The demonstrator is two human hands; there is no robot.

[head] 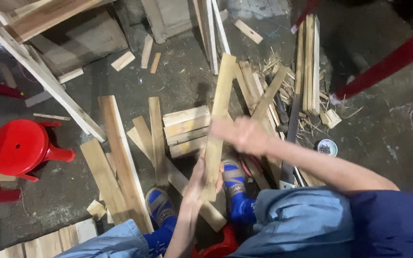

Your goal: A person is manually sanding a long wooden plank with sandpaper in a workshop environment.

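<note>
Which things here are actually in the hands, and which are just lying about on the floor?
In hand:
- wooden slat, held by the left hand near its lower end
- right hand, gripping the slat higher up

Lying about:
- red stool
- stacked short boards
- bundle of thin strips
- small round dish
- long plank

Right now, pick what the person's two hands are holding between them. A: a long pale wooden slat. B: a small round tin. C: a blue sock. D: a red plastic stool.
A: the left hand grips the lower end of the wooden slat and the right hand closes around its middle, holding it tilted above the floor.
</note>
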